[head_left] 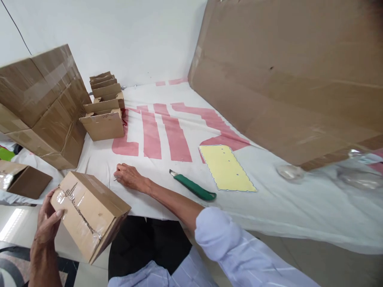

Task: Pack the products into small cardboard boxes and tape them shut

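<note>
Left hand [48, 223] pinches a brown, taped cardboard box [86, 209], thumb on its taped face; box tilted at the near edge of the red-and-white cloth-covered table [284, 217]. Right hand [130, 177]: fingers curled together, grip cannot be told. Green-handled utility knife [194, 187] lies to its right.

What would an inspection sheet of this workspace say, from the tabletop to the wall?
Surface: white cloth with red print, wrinkled.
Job's things: taped box, tilted at the near edge; cutter knife lying by the yellow card.
Clutter: row of open boxes, clear plastic.
Hands: left hand grips the taped box; right hand is curled at the cloth, contents unclear.
Cables: thin dark line on the wall, possibly a cable.
Surroundings: big carton at right, more cardboard at left, tiled floor below.
</note>
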